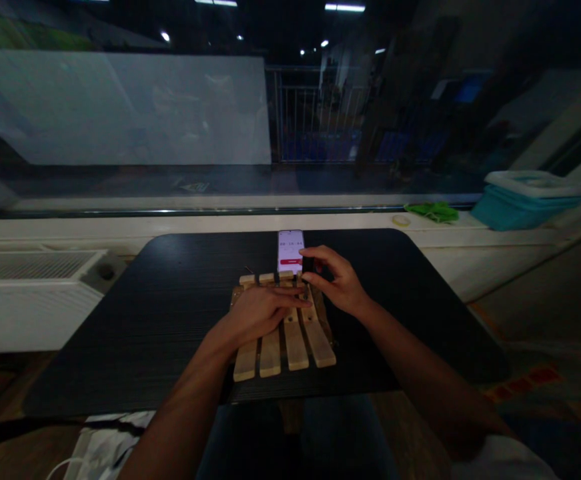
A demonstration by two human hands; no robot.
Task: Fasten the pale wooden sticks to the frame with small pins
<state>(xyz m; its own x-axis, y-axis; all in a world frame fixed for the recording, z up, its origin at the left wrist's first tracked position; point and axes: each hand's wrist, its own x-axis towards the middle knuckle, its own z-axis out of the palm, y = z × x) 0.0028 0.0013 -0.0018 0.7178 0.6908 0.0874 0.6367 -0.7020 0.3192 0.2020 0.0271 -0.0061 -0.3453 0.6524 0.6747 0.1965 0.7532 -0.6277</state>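
A small wooden slatted rack (290, 340) lies on the black table (170, 313) in front of me. My left hand (257, 312) rests flat on its slats, fingers stretched out toward the right. My right hand (337, 280) hovers at the rack's far right corner, thumb and forefinger pinched on a small dark object (308, 264). Just beyond the rack lies a phone (291, 251) with its screen lit, showing digits and a red bar.
A white sill runs behind the table, with a green cloth (433, 211), a small roll of tape (401, 220) and a teal lidded box (525, 199). A white radiator cover (25, 293) stands at left. A large dark window fills the background.
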